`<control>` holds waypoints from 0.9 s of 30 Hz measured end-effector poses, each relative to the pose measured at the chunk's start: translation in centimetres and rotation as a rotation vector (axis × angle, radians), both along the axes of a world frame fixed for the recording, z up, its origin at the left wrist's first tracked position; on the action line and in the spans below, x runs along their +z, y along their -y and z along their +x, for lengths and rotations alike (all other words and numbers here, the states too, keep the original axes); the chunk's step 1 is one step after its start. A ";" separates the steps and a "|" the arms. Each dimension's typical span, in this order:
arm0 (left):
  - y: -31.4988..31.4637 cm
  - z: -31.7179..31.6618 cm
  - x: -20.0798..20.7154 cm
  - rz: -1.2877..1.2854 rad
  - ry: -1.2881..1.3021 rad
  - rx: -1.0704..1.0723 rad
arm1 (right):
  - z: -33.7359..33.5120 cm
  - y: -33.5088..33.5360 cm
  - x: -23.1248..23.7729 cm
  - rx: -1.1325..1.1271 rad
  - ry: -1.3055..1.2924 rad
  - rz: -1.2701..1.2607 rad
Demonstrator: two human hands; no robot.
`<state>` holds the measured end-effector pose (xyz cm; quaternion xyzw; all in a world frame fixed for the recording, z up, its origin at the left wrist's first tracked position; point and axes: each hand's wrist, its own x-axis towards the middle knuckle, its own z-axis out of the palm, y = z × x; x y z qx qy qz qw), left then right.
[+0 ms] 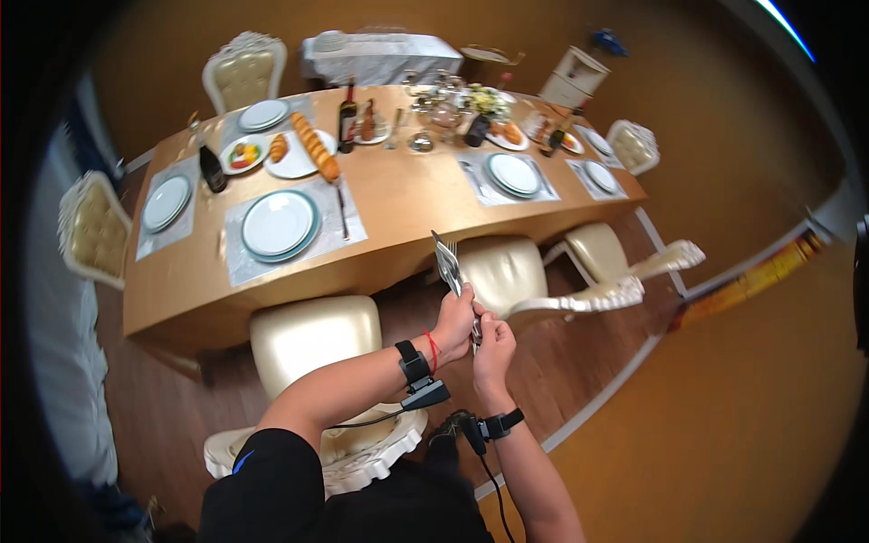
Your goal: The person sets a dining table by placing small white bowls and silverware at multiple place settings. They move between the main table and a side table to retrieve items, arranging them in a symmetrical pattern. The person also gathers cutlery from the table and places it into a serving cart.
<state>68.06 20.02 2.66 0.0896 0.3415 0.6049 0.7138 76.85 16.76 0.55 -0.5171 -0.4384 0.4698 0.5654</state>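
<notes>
My left hand (455,321) is closed around a bundle of silver cutlery (447,262), with knife blades and fork tines pointing up and away from me. Close beside it, my right hand (494,347) has its fingers pinched at the lower handles of the same bundle. Both hands are in front of the table's near edge, above the gap between two chairs. Nearest on the table are a stacked plate setting (277,223) to the left, with a single knife (343,214) at its right, and another plate stack (513,173) to the right, flanked by cutlery.
The gold table (398,195) bears a baguette (313,145), wine bottles (348,116), food plates and a candelabra (444,104). Cream chairs stand around it, including a left seat (315,333), a right seat (498,271) and a carved chair back (376,457) close to my body.
</notes>
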 end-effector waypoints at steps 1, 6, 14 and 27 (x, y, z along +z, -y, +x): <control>-0.9 -0.1 -0.7 -0.011 -0.016 0.080 | -0.7 -1.0 -0.3 0.000 0.017 0.003; -3.9 -0.1 -3.9 -0.020 -0.298 0.285 | -2.1 -7.2 -3.3 0.026 0.130 -0.011; -6.9 -6.5 -4.8 -0.158 -1.024 0.396 | -6.2 -13.3 -4.1 0.667 0.057 -0.004; -18.9 -26.1 -16.6 -0.600 -1.698 0.326 | -20.2 -29.3 -12.4 1.143 0.669 0.020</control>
